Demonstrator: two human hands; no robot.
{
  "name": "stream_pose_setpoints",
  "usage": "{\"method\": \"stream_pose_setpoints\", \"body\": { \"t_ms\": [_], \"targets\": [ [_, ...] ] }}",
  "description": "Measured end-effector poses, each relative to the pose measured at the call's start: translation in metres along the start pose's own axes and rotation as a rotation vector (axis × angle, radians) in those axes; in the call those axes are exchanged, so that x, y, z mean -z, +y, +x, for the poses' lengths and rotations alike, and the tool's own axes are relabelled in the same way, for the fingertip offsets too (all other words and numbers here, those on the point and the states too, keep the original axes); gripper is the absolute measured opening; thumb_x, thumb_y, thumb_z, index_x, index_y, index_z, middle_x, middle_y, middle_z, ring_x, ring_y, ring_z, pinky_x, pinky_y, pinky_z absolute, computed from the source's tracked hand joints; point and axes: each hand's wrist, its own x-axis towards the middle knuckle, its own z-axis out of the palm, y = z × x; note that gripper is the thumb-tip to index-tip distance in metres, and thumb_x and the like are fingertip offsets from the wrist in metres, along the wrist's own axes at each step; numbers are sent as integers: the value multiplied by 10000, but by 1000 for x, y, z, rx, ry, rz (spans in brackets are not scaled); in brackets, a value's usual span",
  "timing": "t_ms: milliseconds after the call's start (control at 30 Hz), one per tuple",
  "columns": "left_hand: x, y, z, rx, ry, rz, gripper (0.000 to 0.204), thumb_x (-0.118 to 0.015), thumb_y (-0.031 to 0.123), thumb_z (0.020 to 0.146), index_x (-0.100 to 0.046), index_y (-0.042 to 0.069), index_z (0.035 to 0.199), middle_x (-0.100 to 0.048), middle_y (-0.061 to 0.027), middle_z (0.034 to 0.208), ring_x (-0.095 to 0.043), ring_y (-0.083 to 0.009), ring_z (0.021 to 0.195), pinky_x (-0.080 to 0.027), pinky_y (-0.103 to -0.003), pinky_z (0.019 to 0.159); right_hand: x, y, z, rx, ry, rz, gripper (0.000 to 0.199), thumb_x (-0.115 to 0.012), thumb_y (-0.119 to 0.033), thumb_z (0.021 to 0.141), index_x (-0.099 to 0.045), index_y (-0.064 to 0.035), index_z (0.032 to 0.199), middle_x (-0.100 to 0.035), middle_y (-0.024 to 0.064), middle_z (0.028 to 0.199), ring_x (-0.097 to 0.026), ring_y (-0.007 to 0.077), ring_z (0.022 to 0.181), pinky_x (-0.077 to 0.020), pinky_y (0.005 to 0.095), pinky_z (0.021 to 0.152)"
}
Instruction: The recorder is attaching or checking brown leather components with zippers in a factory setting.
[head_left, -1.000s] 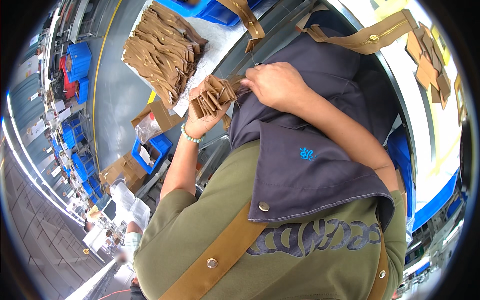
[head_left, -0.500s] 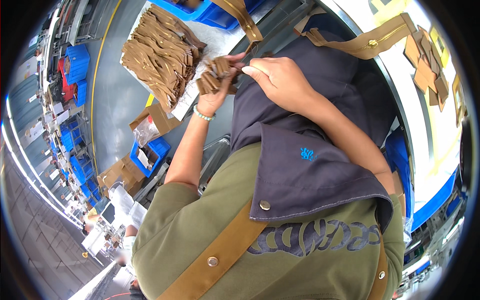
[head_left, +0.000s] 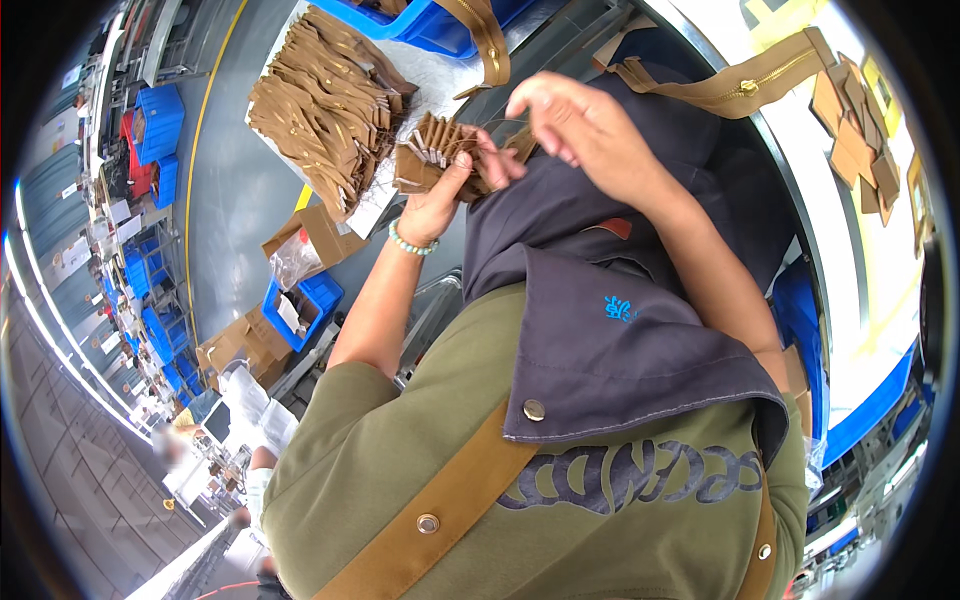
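Observation:
My left hand (head_left: 445, 195), with a beaded bracelet at the wrist, grips a bundle of brown fabric pieces (head_left: 435, 140). Their folded ends fan out above the thumb, and loose dark threads trail from them. To the right, over the dark apron on my lap, my right hand (head_left: 590, 135) is raised apart from the bundle, its fingers loosely bent and spread with nothing visible in them. A brown zipper strip (head_left: 487, 45) with a gold-coloured pull hangs down just beyond both hands. Beyond my left hand lies a large pile of brown zipper strips (head_left: 325, 105).
A blue bin (head_left: 425, 30) stands at the far edge of the pale work surface (head_left: 432, 88). On the white table (head_left: 835, 245) at right lie another brown zipper strip (head_left: 735, 90) and several brown patches (head_left: 855, 140). An open cardboard box (head_left: 330, 240) and a blue crate (head_left: 318, 300) sit at left.
My right hand has come away from the bundle, moving right and opening its fingers. The hanging zipper strip has shifted left. My left hand keeps its grip, the bundle's folded ends now turned up.

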Motion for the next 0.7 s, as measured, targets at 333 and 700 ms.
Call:
{"method": "stream_pose_setpoints", "body": {
  "t_ms": [333,700],
  "targets": [
    [14,31,-40,340,84,2,353,-585,255,1043,-592,-58,1206,-697,-169,1008,-696,-261,929,-576,-405,842,-14,28,25,14,-96,-164,399,-463,-332,1102,-665,-38,1282,-502,-20,713,-479,74,690,-405,249,639],
    [17,36,-56,594,31,464,308,-806,217,903,-674,15,1094,-730,-32,986,-636,-124,881,-526,-314,801,-14,31,31,232,-355,-1130,259,-580,-326,1007,-648,-76,1002,-676,112,879,-688,335,862,-531,458,742]
  ]
}}
